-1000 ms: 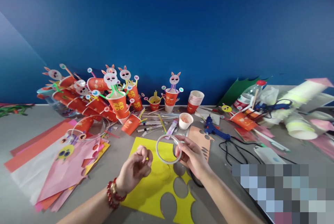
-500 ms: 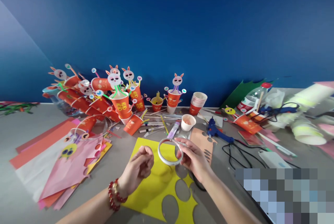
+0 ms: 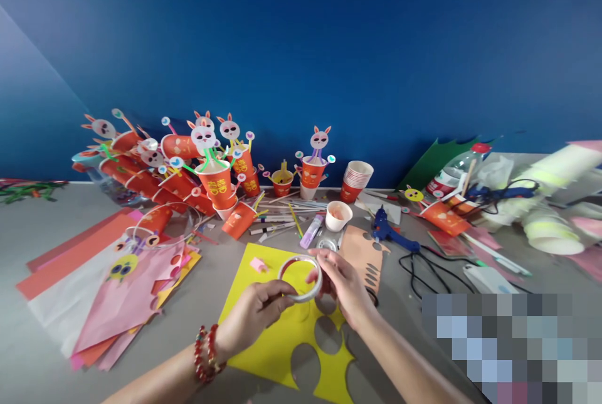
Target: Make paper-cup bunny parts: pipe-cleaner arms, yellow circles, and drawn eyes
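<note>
Both my hands hold a roll of double-sided tape [image 3: 283, 275], a thin whitish ring, above a yellow sheet [image 3: 263, 341]. My left hand [image 3: 261, 310], with red beads on its wrist, pinches the ring's lower left edge. Around its right side close the fingers of my right hand [image 3: 345, 285]. A small pink piece [image 3: 258, 265] lies on the sheet just behind my left hand. Round holes are cut through the sheet's right part. Behind the ring sit a smaller clear roll [image 3: 327, 244] and a purple glue stick [image 3: 311, 232].
Orange paper cups with rabbit faces [image 3: 217, 183] crowd the back left. Coloured paper [image 3: 113, 303] is stacked at left. To the right are a blue glue gun [image 3: 392, 234] with its black cable, a white cup [image 3: 338, 216], peach paper [image 3: 362, 247] and a bottle [image 3: 458, 172].
My left hand has come over to the ring and taken its lower left edge. The ring has shifted slightly left. The small pink piece now shows on the yellow sheet.
</note>
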Motion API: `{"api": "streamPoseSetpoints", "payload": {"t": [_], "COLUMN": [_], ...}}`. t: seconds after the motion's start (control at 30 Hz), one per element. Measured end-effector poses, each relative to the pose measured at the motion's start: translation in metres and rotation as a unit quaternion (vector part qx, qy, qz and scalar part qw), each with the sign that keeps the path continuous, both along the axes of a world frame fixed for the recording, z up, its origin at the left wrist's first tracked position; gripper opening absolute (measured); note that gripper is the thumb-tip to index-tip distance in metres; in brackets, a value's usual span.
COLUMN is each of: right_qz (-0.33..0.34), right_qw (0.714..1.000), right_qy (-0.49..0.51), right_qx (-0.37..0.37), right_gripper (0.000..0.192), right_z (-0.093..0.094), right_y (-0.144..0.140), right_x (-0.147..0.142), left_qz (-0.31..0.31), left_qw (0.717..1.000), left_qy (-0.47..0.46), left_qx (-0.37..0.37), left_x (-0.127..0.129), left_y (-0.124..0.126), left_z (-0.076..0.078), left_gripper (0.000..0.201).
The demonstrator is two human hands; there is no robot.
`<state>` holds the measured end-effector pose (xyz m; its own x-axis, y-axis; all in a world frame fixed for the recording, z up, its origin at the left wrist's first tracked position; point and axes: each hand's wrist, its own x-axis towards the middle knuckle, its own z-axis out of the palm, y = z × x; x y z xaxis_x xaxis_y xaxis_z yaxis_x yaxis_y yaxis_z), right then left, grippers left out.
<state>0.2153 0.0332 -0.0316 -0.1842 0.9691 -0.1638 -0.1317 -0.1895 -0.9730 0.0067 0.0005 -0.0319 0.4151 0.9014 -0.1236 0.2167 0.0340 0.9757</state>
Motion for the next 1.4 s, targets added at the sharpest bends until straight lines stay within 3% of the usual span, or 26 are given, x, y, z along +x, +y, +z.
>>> {"api": "streamPoseSetpoints", "payload": {"t": [0.1, 0.2, 0.3, 0.57, 0.8, 1.07, 1.4], "right_qz": [0.003, -0.032, -0.021, -0.020, -0.044, -0.039, -0.016], "right_qw": [0.986, 0.942, 0.914, 0.892, 0.909, 0.922, 0.869], "right_qy": [-0.089, -0.180, -0.215, -0.256, -0.223, -0.203, -0.264], "right_qx": [0.143, 0.282, 0.342, 0.373, 0.350, 0.328, 0.418], "right_gripper": [0.046, 0.037, 0.025, 0.027, 0.005, 0.004, 0.011], "right_z": [0.003, 0.003, 0.002, -0.002, 0.000, 0.001, 0.008], "right_y": [-0.011, -0.023, -0.031, -0.033, -0.033, -0.029, -0.033], "right_x": [-0.001, -0.005, -0.011, -0.019, -0.021, -0.020, -0.019], "left_qz": [0.050, 0.097, 0.124, 0.163, 0.151, 0.144, 0.144], "left_qw": [0.997, 0.990, 0.987, 0.985, 0.988, 0.989, 0.986], "left_qy": [-0.067, -0.107, -0.104, -0.045, -0.031, -0.009, 0.000], "left_qx": [-0.002, -0.001, 0.012, 0.033, 0.022, 0.039, 0.088], "left_x": [0.000, 0.000, 0.002, 0.006, 0.009, 0.007, 0.003], "left_y": [0.000, 0.001, 0.000, -0.003, -0.005, -0.005, -0.001], "left_z": [-0.006, -0.010, -0.009, -0.008, -0.008, -0.010, -0.007], "left_gripper": [0.037, 0.041, 0.041, 0.038, 0.040, 0.035, 0.029]}}
